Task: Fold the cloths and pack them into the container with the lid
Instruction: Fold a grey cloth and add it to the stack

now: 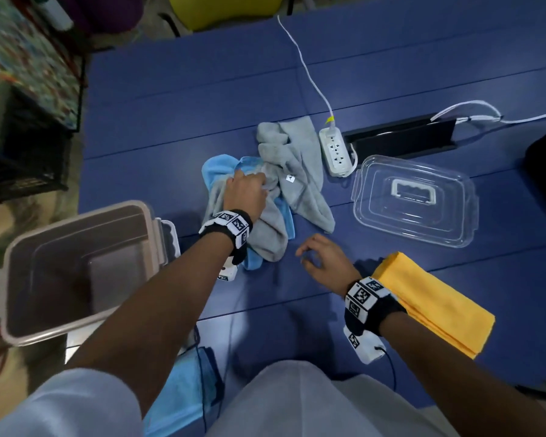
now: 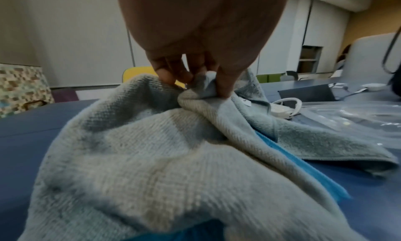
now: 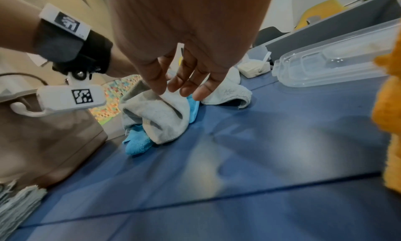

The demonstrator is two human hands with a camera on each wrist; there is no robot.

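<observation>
A crumpled grey cloth (image 1: 292, 171) (image 2: 156, 159) (image 3: 158, 114) lies mid-table over a light blue cloth (image 1: 216, 167) (image 3: 137, 142). My left hand (image 1: 245, 192) (image 2: 195, 80) pinches a bunch of the grey cloth near its middle. My right hand (image 1: 320, 255) (image 3: 184, 83) hovers above the bare table just right of the cloths, fingers relaxed and holding nothing. A folded yellow cloth (image 1: 435, 302) (image 3: 388, 124) lies beside my right wrist. The beige container (image 1: 76, 269) stands without its lid at the left table edge. Its clear lid (image 1: 415, 200) (image 3: 338, 63) lies at the right.
A white power strip (image 1: 336, 151) with its cable lies just behind the cloths, next to a black cable slot (image 1: 401, 137). Another blue cloth (image 1: 186, 386) hangs at the near table edge. The blue table (image 1: 183, 99) is bare at the back.
</observation>
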